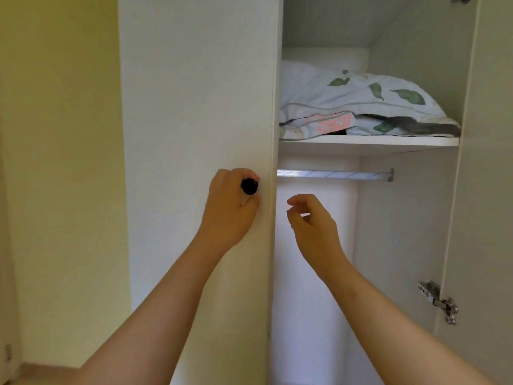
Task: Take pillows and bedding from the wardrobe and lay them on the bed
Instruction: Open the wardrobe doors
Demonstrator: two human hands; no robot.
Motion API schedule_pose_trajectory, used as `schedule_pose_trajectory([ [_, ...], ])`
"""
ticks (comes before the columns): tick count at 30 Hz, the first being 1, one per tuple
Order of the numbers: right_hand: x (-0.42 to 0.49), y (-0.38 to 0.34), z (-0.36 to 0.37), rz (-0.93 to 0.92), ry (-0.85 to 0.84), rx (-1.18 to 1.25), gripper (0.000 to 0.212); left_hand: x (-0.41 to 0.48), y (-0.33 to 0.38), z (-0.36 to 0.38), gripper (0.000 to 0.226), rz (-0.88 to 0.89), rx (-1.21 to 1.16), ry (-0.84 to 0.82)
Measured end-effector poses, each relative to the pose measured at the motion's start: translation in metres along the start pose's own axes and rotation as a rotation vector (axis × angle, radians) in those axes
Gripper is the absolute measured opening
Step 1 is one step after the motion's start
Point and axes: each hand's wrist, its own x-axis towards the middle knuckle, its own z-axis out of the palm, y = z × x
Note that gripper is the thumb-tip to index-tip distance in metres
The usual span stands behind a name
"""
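Note:
A white wardrobe stands in front of me with its right door swung open and its left door shut. On the upper shelf lies a stack of pillows and bedding, white with green leaves and a pink patch. My left hand is shut on the black knob of the left door. My right hand hovers in the open gap below the shelf, fingers loosely curled and holding nothing.
A metal hanging rail runs under the shelf, with no clothes on it. A door hinge sits at the lower right. A yellow wall lies left of the wardrobe.

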Motion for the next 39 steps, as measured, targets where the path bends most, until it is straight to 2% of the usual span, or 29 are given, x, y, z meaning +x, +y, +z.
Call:
schedule_pose_trajectory([
  [4,-0.021,-0.02,0.018,-0.046,-0.142,0.103,0.019,-0.023,0.013,-0.047,0.034,-0.074,-0.182,-0.006],
  [7,-0.039,-0.034,0.029,-0.048,-0.22,0.194,0.027,-0.038,0.019,-0.078,0.027,-0.138,-0.309,0.009],
  [12,-0.067,-0.052,0.052,-0.053,-0.324,0.279,0.033,-0.058,0.019,-0.123,0.029,-0.168,-0.348,0.081],
  [17,-0.079,-0.077,0.09,-0.1,-0.422,0.323,0.035,-0.074,0.012,-0.162,0.051,-0.179,-0.273,0.122],
  [23,-0.088,-0.105,0.143,-0.144,-0.508,0.398,0.032,-0.084,0.0,-0.206,0.047,-0.224,-0.232,0.229],
  [27,-0.09,-0.119,0.177,-0.166,-0.557,0.438,0.031,-0.092,-0.004,-0.23,0.05,-0.272,-0.132,0.205],
  [31,-0.091,-0.129,0.21,-0.157,-0.575,0.475,0.032,-0.096,-0.013,-0.249,0.044,-0.286,-0.158,0.267],
  [36,-0.088,-0.138,0.238,-0.151,-0.614,0.515,0.04,-0.096,-0.028,-0.268,0.053,-0.289,0.076,0.35],
  [39,-0.084,-0.14,0.248,-0.156,-0.611,0.529,0.036,-0.095,-0.031,-0.273,0.058,-0.305,0.241,0.4],
])
